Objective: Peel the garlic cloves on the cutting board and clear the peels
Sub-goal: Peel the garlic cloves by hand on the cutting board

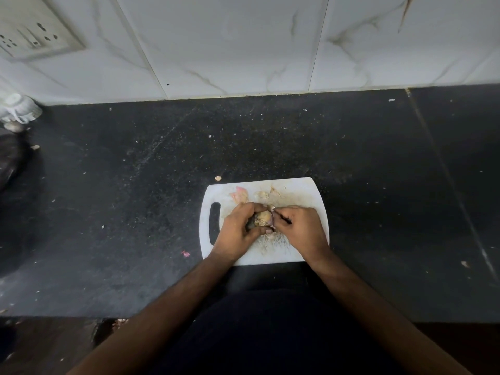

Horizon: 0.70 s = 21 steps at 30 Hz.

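Observation:
A white cutting board (303,190) with a handle slot lies on the black counter. Above its middle my left hand (238,228) grips a clump of garlic (263,218), its fingers curled round it. My right hand (300,228) meets the garlic from the right, and its fingertips pinch at the skin on the garlic's right side. Loose pinkish and pale peels (240,195) lie along the board's far edge, with more scraps (262,195) beside them. What lies under my hands on the board is hidden.
The black counter (135,201) is speckled with crumbs, with a peel scrap (218,178) just beyond the board and a pink bit (185,253) to its left. A white tiled wall (243,44) rises behind. A pale object (19,109) stands far left under a socket plate (35,31).

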### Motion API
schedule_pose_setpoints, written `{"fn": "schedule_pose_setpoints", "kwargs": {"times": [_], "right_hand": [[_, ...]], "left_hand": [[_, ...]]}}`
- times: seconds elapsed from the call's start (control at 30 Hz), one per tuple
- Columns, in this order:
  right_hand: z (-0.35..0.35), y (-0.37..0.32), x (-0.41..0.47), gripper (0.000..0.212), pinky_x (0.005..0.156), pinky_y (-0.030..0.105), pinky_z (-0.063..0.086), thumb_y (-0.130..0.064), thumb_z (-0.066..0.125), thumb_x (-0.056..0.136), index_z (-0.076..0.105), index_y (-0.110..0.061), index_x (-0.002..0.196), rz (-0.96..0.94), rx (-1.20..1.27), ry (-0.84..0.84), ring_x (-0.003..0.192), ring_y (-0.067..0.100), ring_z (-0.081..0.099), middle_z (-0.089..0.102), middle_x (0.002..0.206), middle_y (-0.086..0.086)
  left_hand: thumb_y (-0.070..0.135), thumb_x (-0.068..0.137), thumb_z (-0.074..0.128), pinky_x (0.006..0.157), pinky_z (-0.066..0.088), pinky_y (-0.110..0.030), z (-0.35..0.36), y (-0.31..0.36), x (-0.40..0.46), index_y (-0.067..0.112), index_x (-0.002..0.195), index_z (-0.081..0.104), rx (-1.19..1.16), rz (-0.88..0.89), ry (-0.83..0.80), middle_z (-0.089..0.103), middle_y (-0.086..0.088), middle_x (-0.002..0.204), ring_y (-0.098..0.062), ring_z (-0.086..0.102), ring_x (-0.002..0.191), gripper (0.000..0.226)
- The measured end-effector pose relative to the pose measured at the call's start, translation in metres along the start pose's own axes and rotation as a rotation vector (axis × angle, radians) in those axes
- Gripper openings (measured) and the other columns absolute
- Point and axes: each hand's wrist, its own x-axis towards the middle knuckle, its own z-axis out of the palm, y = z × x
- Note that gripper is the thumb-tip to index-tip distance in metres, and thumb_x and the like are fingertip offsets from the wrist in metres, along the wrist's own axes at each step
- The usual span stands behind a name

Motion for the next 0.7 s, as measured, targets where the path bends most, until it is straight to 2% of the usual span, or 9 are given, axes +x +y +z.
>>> {"fn": "schedule_pose_setpoints", "kwargs": {"times": [0.1,0.17,0.2,0.3,0.37,0.43,0.5,0.57,0.7], "right_hand": [[0.000,0.001,0.004,0.020,0.053,0.033,0.046,-0.016,0.070,0.092,0.070,-0.013,0.072,0.014,0.008,-0.003,0.054,0.007,0.055,0.060,0.059,-0.010],[0.001,0.001,0.000,0.012,0.061,0.037,0.053,-0.016,0.069,0.093,0.075,-0.011,0.085,0.038,0.034,0.068,0.063,0.010,0.063,0.069,0.069,-0.004],[0.001,0.001,-0.002,0.009,0.068,0.034,0.056,-0.014,0.068,0.094,0.077,-0.011,0.095,0.060,0.051,0.110,0.071,0.010,0.066,0.073,0.079,-0.003],[0.001,0.002,-0.003,0.029,0.085,0.020,0.056,-0.006,0.063,0.096,0.073,-0.012,0.122,0.108,0.079,0.162,0.093,0.003,0.067,0.071,0.108,-0.004],[-0.001,0.000,-0.004,0.033,0.087,0.024,0.056,-0.003,0.059,0.097,0.071,-0.012,0.126,0.064,0.083,0.147,0.096,0.004,0.065,0.064,0.113,-0.007],[-0.001,-0.003,-0.008,0.034,0.086,0.028,0.057,-0.009,0.055,0.099,0.067,-0.016,0.130,-0.013,0.074,0.107,0.102,0.006,0.063,0.059,0.118,-0.009],[-0.001,-0.006,-0.011,0.033,0.083,0.029,0.057,-0.024,0.055,0.102,0.063,-0.022,0.134,-0.071,0.008,0.049,0.107,0.006,0.063,0.059,0.124,-0.013],[0.001,-0.004,-0.010,0.030,0.083,0.033,0.058,-0.033,0.057,0.103,0.064,-0.025,0.131,-0.079,-0.010,0.033,0.107,0.007,0.065,0.064,0.122,-0.015],[0.000,0.005,-0.003,0.018,0.080,0.033,0.058,-0.022,0.067,0.098,0.077,-0.018,0.112,-0.031,0.149,0.044,0.092,0.003,0.068,0.073,0.097,-0.011]], "left_hand": [[0.016,0.077,0.090,0.089,0.053,-0.020,0.000,0.000,-0.003,0.023,0.114,0.066,-0.052,-0.039,0.028,0.071,0.009,0.112,-0.008,0.067,0.102,0.045],[0.014,0.077,0.090,0.093,0.056,-0.027,-0.001,-0.001,-0.002,0.021,0.115,0.066,-0.089,-0.064,0.044,0.073,0.009,0.112,-0.010,0.069,0.105,0.045],[0.013,0.077,0.090,0.095,0.056,-0.029,-0.001,-0.002,-0.001,0.021,0.115,0.066,-0.096,-0.066,0.050,0.073,0.010,0.113,-0.011,0.069,0.106,0.045],[0.014,0.078,0.089,0.098,0.054,-0.027,-0.003,0.001,-0.001,0.023,0.113,0.064,-0.101,-0.060,0.068,0.070,0.011,0.118,-0.011,0.067,0.112,0.044],[0.014,0.079,0.088,0.097,0.053,-0.026,-0.004,0.001,0.000,0.021,0.115,0.065,-0.077,-0.022,0.072,0.067,0.008,0.122,-0.012,0.064,0.114,0.043],[0.011,0.081,0.087,0.089,0.051,-0.021,-0.003,0.001,0.001,0.015,0.118,0.068,-0.021,0.041,0.078,0.063,0.003,0.121,-0.011,0.062,0.111,0.042],[0.010,0.083,0.084,0.087,0.048,-0.016,-0.003,0.000,0.001,0.011,0.122,0.069,0.019,0.068,0.077,0.058,0.000,0.117,-0.010,0.059,0.108,0.042],[0.012,0.088,0.079,0.092,0.048,-0.018,-0.003,0.000,0.001,0.011,0.129,0.067,0.041,0.082,0.057,0.056,0.000,0.118,-0.011,0.057,0.112,0.043],[0.014,0.094,0.073,0.104,0.047,-0.023,-0.005,0.001,0.000,0.012,0.139,0.061,0.055,0.092,0.028,0.061,0.001,0.130,-0.009,0.058,0.124,0.046]]}}
